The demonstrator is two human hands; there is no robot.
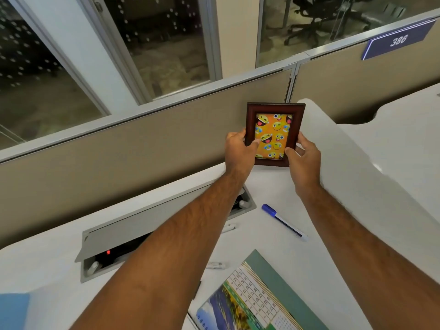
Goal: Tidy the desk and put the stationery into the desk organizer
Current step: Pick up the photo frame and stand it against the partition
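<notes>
Readable marks: one partition sign and calendar numerals

A blue nameplate (397, 40) mounted on top of the grey cubicle partition (142, 139) at the upper right carries white digits that read "386". Lower down, the desk calendar (256, 298) lying on the white desk (273, 234) shows a grid of date numbers, seen at an angle and too small to read reliably; its other print is illegible.

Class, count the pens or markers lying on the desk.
1 for certain: a blue-capped marker right of the cable tray. Two small pale items nearby are unclear; arms may hide more.
</notes>
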